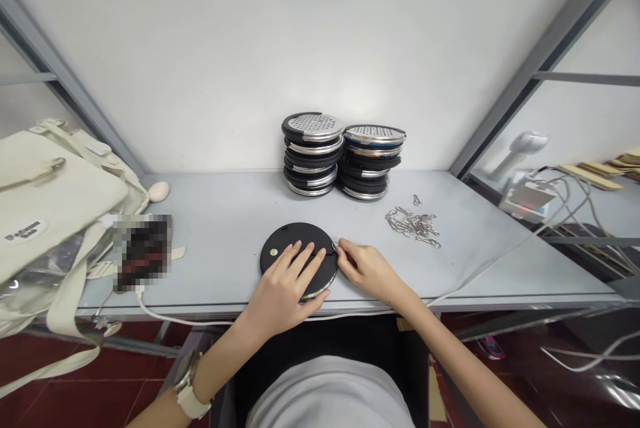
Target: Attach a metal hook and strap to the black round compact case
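- Here we are at the near side of the bench (220,228), where a round black disc (295,233) is lying flat, just in front of the person, with no long axis to speak of.
- The left hand (283,288) is coming over the disc from the near left, its fingers spreading across the top and pointing far and to the right; the thumb is reaching along the near right rim.
- And the right hand (367,271) is working the opposite side: thumb and forefinger are pressing together, seemingly pinching a small metal clip (335,246) right at the disc's right rim.
- That's the relation everything is hinging on: the disc is lying directly left of the right fingers, while the clip is sitting between fingertips and rim, a touch to the far side of the disc's middle. Whether it's hooking onto the disc, I cannot tell; its own axis is showing too small to read.
- Right hand is being the nearer one to the loose clip pile (413,223), lying to the right and slightly farther off.
- Beyond the disc, two stacks of discs (313,155) are standing side by side near the wall.
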A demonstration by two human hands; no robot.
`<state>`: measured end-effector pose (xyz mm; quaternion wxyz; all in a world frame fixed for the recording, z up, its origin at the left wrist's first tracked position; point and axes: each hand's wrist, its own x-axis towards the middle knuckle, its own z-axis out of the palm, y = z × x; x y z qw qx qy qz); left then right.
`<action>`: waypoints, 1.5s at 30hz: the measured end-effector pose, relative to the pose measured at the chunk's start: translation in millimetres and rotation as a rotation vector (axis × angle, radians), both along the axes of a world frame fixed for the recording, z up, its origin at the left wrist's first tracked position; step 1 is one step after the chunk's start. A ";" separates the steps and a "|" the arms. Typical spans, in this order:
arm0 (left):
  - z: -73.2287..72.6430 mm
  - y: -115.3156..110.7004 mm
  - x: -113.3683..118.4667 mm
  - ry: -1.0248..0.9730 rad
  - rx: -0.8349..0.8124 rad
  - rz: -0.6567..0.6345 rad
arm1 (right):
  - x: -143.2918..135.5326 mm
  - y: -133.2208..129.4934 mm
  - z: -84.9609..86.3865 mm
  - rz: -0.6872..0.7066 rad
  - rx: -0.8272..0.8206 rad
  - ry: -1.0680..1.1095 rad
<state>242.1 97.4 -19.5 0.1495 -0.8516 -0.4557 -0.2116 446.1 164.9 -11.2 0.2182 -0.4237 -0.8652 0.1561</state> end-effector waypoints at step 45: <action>0.4 0.1 -1.0 -0.004 -0.028 -0.008 | 0.9 1.0 -0.7 0.006 0.023 -0.029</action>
